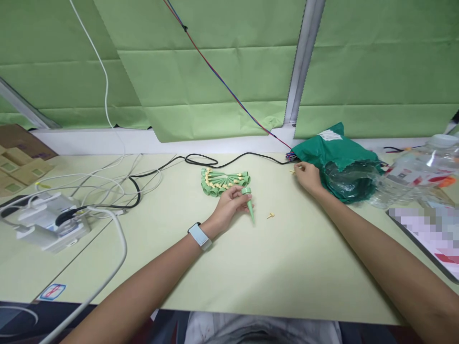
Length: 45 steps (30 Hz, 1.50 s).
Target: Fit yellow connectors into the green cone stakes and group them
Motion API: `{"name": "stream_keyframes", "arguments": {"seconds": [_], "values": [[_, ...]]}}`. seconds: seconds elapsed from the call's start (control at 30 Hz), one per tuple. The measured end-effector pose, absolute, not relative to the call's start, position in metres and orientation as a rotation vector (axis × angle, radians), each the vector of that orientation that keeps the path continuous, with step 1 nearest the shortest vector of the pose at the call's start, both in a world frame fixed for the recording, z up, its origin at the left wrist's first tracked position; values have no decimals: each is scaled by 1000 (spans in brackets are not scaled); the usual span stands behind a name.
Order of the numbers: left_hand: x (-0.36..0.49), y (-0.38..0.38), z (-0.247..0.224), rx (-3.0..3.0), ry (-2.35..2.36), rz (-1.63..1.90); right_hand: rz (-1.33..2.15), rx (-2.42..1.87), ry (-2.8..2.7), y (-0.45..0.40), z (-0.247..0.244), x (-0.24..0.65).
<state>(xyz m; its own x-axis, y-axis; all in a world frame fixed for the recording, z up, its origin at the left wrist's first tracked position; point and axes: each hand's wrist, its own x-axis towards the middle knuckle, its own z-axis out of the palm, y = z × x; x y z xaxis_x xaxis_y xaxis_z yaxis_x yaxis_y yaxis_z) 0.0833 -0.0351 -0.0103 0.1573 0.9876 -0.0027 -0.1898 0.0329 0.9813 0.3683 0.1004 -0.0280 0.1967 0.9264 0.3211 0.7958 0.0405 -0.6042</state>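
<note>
My left hand (230, 206) is closed round a green tapered spike (250, 206), its wide collar up and its narrow tip pointing down toward the table. Beyond that hand lies a fan of similar green spikes (224, 180), several with small yellow pieces on them. A small yellow valve-like piece (270, 216) lies loose on the table to the right of the held spike. Between the fingertips of my right hand (307, 177) is another small yellow valve-like piece (293, 172), partly hidden. That hand is beside a dark green plastic bag (337, 157).
Clear plastic bottles (416, 169) and a dark-edged flat item (425, 243) stand at the right. A white power strip (53, 224) with tangled cables lies left. A black cable (201, 161) runs along the back, and cardboard boxes (21, 165) sit far left.
</note>
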Motion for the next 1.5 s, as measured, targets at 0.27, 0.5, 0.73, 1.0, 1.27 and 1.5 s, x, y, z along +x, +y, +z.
{"name": "stream_keyframes", "arguments": {"seconds": [0.27, 0.5, 0.73, 1.0, 1.27, 1.5], "values": [[85, -35, -11, 1119, 949, 1186, 634, -899, -2411, -31, -8, 329], [84, -35, -11, 1125, 971, 1168, 288, -1047, -2374, -11, -29, 353], [83, -35, -12, 1152, 946, 1129, 56, -1360, -2233, 59, -37, 398], [84, -35, -14, 1140, 939, 1099, -32, -1430, -2103, 50, -27, 390], [85, -33, -18, 1129, 935, 1157, 813, -1087, -2096, -19, -15, 307], [87, -36, -15, 1073, 945, 1201, 471, -1115, -2114, -13, -25, 296]]}}
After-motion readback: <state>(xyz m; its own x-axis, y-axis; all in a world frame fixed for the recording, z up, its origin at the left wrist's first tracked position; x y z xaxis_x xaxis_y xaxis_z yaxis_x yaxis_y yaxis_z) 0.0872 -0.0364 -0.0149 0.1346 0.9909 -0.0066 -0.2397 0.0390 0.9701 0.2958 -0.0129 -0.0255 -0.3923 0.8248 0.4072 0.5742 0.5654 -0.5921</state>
